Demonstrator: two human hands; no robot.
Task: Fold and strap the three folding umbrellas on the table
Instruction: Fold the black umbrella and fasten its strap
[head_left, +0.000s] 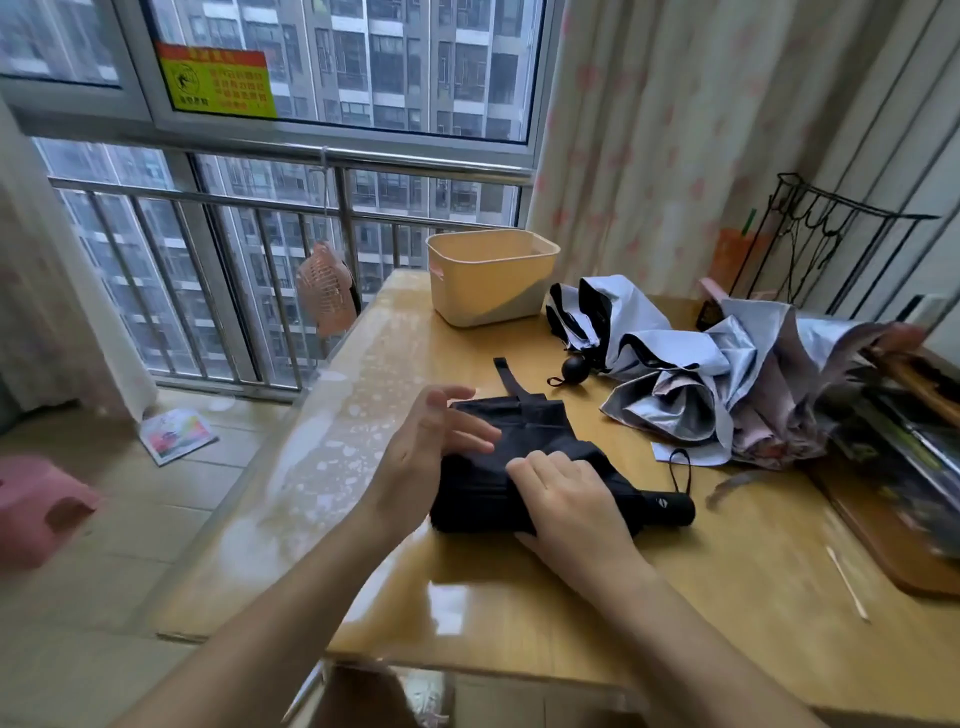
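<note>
Black umbrella (545, 434) lies on the counter (519, 597) near its front edge. The right hand (571, 499) clasps its handle end, and the left hand (431, 447) is spread open over the folds. Roll the pleats tight one way before wrapping the loose strap (511, 379) round.

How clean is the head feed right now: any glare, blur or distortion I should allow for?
Head view: window daylight glares off the table along its left strip; the left hand has motion-blurred fingers, while the right hand gripping the black umbrella is sharper; the frame's right edge smears past the silver umbrellas; the wide angle bows the railing.
</note>
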